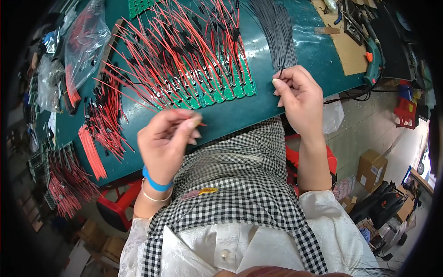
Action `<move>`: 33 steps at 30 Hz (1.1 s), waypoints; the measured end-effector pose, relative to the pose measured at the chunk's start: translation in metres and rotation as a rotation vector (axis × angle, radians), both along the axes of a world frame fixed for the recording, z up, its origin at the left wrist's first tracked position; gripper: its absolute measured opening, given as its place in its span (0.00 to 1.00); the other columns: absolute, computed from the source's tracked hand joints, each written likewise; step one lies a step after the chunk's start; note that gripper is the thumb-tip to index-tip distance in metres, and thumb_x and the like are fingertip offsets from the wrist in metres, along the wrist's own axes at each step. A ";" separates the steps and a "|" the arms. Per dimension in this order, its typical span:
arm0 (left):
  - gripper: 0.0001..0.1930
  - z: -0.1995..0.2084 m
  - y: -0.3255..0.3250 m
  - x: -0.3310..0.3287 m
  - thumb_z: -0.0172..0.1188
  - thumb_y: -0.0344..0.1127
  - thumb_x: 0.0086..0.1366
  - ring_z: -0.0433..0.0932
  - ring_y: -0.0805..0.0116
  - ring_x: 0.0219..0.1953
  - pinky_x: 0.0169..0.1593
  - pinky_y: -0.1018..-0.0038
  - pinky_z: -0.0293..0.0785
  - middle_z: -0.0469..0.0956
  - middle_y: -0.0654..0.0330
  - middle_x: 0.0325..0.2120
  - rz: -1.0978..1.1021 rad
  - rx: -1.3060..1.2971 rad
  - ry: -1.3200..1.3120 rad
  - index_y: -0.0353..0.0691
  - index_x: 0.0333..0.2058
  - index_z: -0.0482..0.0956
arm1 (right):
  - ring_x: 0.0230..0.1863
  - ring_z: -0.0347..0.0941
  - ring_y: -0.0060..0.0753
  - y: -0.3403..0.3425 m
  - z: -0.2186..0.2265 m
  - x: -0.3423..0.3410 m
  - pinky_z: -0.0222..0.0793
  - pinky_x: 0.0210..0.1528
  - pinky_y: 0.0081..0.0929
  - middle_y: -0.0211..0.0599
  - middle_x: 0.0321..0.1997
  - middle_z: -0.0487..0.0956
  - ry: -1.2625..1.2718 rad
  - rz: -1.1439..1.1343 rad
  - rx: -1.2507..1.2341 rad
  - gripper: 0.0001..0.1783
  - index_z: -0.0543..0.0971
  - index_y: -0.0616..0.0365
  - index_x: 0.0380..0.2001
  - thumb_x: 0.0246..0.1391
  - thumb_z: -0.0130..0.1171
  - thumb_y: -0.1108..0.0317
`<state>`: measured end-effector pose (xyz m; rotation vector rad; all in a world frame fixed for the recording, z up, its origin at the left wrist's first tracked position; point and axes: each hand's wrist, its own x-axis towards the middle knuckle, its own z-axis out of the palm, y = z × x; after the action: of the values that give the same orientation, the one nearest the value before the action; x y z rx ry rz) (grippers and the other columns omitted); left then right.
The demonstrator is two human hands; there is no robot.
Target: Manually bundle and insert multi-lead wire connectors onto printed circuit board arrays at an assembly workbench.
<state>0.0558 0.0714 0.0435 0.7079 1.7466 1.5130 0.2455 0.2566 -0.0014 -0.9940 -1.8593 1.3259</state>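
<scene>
My right hand [302, 101] pinches the end of a black wire [282, 62] between thumb and fingers, at the near end of a bundle of dark grey wires [272, 32]. My left hand [166, 138], slightly blurred, is closed in a pinch at the table's near edge. A short bit of red wire [203, 124] sticks out past its fingertips. Beyond that hand lie panels of round green circuit boards [237, 90]. Many red and black wires [184, 41] with black connectors rise from the boards and hide much of them.
On the green table [230, 118], left of the boards, lie red-black connector leads [108, 117], a bundle of red wires [92, 152] and a clear plastic bag [87, 41]. Wired boards [69, 184] hang near the left edge. A teal-handled tool [373, 60] lies at the right beside cardboard [344, 41].
</scene>
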 end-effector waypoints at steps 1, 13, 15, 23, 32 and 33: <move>0.03 0.002 0.010 0.006 0.63 0.21 0.65 0.80 0.78 0.27 0.29 0.83 0.77 0.84 0.57 0.30 -0.051 0.015 0.017 0.28 0.37 0.82 | 0.26 0.73 0.16 -0.001 0.000 -0.002 0.69 0.22 0.14 0.32 0.35 0.78 0.044 -0.014 -0.029 0.03 0.77 0.67 0.32 0.57 0.62 0.80; 0.03 -0.027 0.066 0.027 0.68 0.25 0.62 0.80 0.81 0.23 0.27 0.83 0.77 0.83 0.62 0.25 -0.037 0.034 0.146 0.31 0.33 0.83 | 0.27 0.75 0.15 -0.016 -0.002 -0.005 0.69 0.23 0.13 0.32 0.34 0.80 0.308 0.042 -0.381 0.04 0.76 0.65 0.34 0.59 0.62 0.78; 0.03 -0.027 0.067 0.027 0.68 0.25 0.62 0.80 0.81 0.23 0.27 0.83 0.77 0.83 0.62 0.24 -0.040 0.026 0.153 0.31 0.33 0.83 | 0.27 0.75 0.15 -0.016 -0.001 -0.006 0.69 0.23 0.12 0.32 0.34 0.80 0.285 0.051 -0.369 0.04 0.76 0.65 0.33 0.59 0.62 0.78; 0.03 -0.029 0.066 0.027 0.65 0.22 0.64 0.78 0.79 0.23 0.26 0.84 0.73 0.82 0.59 0.26 -0.094 0.007 0.227 0.29 0.36 0.81 | 0.27 0.74 0.14 -0.016 0.000 -0.007 0.69 0.26 0.12 0.32 0.33 0.80 0.283 0.054 -0.356 0.05 0.76 0.67 0.32 0.58 0.63 0.79; 0.04 -0.033 0.064 0.027 0.69 0.24 0.61 0.81 0.78 0.24 0.29 0.81 0.78 0.84 0.59 0.25 -0.040 0.018 0.317 0.30 0.30 0.82 | 0.28 0.74 0.14 -0.017 0.002 -0.010 0.72 0.28 0.13 0.32 0.33 0.80 0.257 0.029 -0.319 0.05 0.77 0.68 0.31 0.58 0.63 0.79; 0.04 -0.033 0.064 0.027 0.68 0.24 0.61 0.82 0.78 0.24 0.29 0.81 0.78 0.84 0.59 0.25 -0.038 0.021 0.327 0.30 0.31 0.82 | 0.28 0.74 0.14 -0.016 0.003 -0.010 0.72 0.28 0.13 0.32 0.33 0.80 0.255 0.025 -0.318 0.04 0.77 0.68 0.31 0.58 0.63 0.79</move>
<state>0.0826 0.1355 0.0105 1.0413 1.9434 1.4530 0.2358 0.2403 0.0011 -0.9075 -1.5048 1.7142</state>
